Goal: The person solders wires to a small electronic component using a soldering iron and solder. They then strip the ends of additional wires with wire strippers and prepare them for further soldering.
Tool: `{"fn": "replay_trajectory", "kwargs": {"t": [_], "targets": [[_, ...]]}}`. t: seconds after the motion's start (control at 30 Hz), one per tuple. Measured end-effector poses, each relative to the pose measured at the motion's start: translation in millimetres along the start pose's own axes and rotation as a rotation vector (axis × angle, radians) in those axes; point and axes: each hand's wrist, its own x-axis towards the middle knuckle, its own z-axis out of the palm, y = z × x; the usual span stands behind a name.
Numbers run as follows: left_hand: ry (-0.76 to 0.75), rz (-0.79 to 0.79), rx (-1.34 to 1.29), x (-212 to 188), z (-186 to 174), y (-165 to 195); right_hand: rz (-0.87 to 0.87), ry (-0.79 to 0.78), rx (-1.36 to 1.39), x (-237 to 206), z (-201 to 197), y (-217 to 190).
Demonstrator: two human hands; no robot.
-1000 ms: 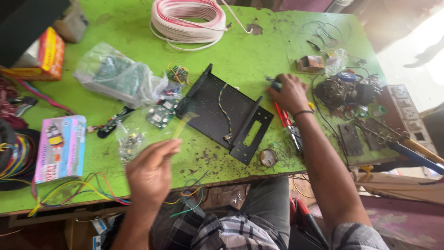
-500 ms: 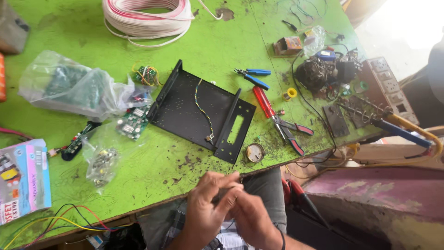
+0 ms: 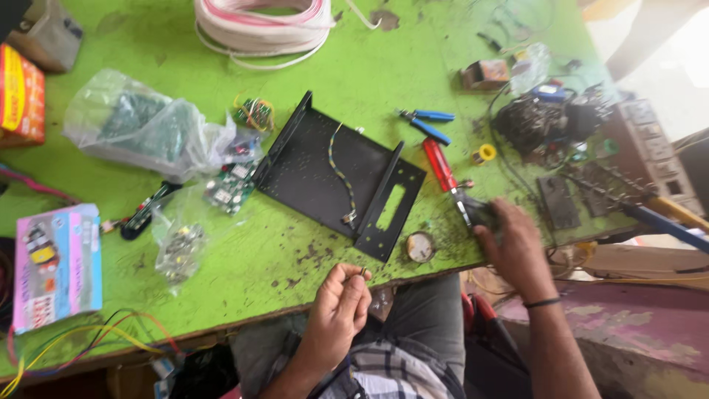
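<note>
Left hand [image 3: 337, 303] over the near table edge, fingers curled together, thumb and forefinger pinched on a tiny dark part [image 3: 361, 272], too small to tell its kind. Right hand [image 3: 513, 240] at the right edge of the green table [image 3: 221, 244], fingers bent onto a blurred dark tool [image 3: 476, 213] lying just past a red-handled screwdriver [image 3: 440, 164]; whether closed around it or merely resting on it, cannot tell. Dark band on that wrist.

Black sheet-metal bracket [image 3: 325, 174] in the middle of the table: flat, matt, upturned flanges, one long slot cut in the near flange, a thin twisted wire [image 3: 341, 171] draped across it. Round metal tin [image 3: 419, 247] just beside its near corner. Blue-handled cutters [image 3: 427, 122] past the screwdriver. Crinkled clear plastic bags [image 3: 140, 125] holding circuit boards to the left, coil of pink-and-white cable [image 3: 258, 18] at the far edge. Tabletop paint scuffed, speckled with dark debris
</note>
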Motion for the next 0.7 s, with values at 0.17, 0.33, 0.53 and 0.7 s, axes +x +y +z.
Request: {"fn": "replay_trajectory", "kwargs": {"t": [0.17, 0.33, 0.53, 0.7], "targets": [[0.043, 0.043, 0.311, 17, -24, -39, 0.027, -0.047, -0.060, 6, 4, 12], [0.092, 0.027, 0.571, 56, -59, -69, 0.003, 0.132, -0.038, 14, -12, 22], [0.419, 0.028, 0.890, 51, -68, -71, 0.286, 0.610, 0.875, 9, 9, 16], [0.450, 0.161, 0.898, 54, -48, -63, 0.143, 0.405, 1.548, -7, 28, -47]]}}
